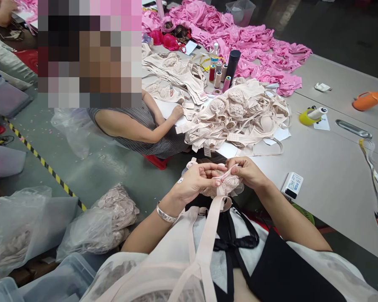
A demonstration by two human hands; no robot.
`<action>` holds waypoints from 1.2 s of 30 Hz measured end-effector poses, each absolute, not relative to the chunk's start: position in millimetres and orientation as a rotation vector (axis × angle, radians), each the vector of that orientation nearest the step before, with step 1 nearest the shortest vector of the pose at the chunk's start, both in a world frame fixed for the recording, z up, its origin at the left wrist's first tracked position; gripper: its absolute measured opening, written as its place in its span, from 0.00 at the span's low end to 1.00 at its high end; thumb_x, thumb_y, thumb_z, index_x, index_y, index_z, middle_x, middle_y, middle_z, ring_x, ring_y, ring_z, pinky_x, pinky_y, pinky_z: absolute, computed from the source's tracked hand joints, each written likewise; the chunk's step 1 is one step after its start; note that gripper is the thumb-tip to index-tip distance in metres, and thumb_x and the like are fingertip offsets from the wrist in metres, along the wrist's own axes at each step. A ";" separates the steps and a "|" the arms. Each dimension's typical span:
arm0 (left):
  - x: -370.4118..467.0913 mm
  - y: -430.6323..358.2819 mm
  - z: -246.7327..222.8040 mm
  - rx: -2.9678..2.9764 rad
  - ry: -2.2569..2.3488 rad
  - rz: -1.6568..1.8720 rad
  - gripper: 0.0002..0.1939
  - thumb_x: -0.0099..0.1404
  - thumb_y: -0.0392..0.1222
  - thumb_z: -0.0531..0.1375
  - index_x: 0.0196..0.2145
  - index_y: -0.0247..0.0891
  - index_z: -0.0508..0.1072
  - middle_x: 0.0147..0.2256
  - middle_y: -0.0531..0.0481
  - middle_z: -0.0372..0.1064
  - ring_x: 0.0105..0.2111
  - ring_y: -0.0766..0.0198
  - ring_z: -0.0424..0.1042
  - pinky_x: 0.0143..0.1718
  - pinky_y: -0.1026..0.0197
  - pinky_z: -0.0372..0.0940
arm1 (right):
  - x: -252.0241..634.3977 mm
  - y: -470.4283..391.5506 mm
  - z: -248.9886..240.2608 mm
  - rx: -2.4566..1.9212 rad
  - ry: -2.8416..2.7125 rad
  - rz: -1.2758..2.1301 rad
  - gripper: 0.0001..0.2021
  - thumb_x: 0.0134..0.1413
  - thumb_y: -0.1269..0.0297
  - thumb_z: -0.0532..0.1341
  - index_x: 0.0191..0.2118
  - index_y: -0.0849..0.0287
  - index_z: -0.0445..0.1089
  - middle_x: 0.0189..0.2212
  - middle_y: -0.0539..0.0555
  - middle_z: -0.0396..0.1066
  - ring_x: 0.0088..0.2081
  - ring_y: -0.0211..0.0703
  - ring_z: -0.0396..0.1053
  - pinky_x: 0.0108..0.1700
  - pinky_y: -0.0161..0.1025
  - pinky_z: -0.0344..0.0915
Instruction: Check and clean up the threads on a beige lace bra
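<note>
A pale pink lace bra (228, 184) is held up in front of my body, just off the table's near edge. My left hand (195, 180), with a bracelet at the wrist and a small white sticker on its back, pinches the fabric from the left. From the right, the fingers of my right hand (247, 171) are closed on the bra's edge. A wide beige strap (212, 226) hangs from it down over my lap. Beyond my hands lies a heap of beige lace bras (236, 113) on the table.
Pink garments (255, 46) cover the far table (334, 67). Thread spools (218, 79), a black bottle (233, 67), a power bank (292, 185) and measuring tape (376, 180) lie around. A seated person (129, 126) is at left; bagged fabric (113, 214) is on the floor.
</note>
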State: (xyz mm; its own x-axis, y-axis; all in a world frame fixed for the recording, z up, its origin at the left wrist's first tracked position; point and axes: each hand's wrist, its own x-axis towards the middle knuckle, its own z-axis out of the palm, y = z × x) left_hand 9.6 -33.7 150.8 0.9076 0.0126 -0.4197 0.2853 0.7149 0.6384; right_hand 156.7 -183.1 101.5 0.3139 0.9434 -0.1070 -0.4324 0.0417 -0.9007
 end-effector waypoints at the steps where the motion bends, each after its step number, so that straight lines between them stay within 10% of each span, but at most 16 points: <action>1: 9.1 -33.9 151.2 0.769 0.410 -0.155 0.23 0.49 0.28 0.74 0.44 0.25 0.78 0.29 0.46 0.71 0.27 0.69 0.71 0.31 0.72 0.69 | 156.3 -183.0 101.9 -1.031 -0.626 1.167 0.21 0.48 0.53 0.73 0.23 0.66 0.70 0.21 0.52 0.60 0.22 0.31 0.57 0.25 0.27 0.53; 24: 4.1 -34.0 151.5 0.781 0.410 -0.170 0.28 0.50 0.34 0.77 0.48 0.28 0.78 0.32 0.43 0.72 0.30 0.67 0.72 0.34 0.71 0.68 | 152.7 -182.2 108.9 -0.962 -0.620 1.167 0.22 0.48 0.53 0.73 0.22 0.67 0.69 0.21 0.51 0.61 0.23 0.30 0.59 0.26 0.24 0.57; 36: 9.3 -2.0 149.5 1.551 0.187 -0.270 0.12 0.63 0.42 0.64 0.42 0.32 0.79 0.35 0.46 0.74 0.35 0.65 0.69 0.38 0.68 0.61 | 161.3 -187.2 119.2 -1.138 -0.667 1.410 0.24 0.49 0.50 0.72 0.26 0.68 0.66 0.19 0.50 0.58 0.20 0.29 0.53 0.21 0.26 0.47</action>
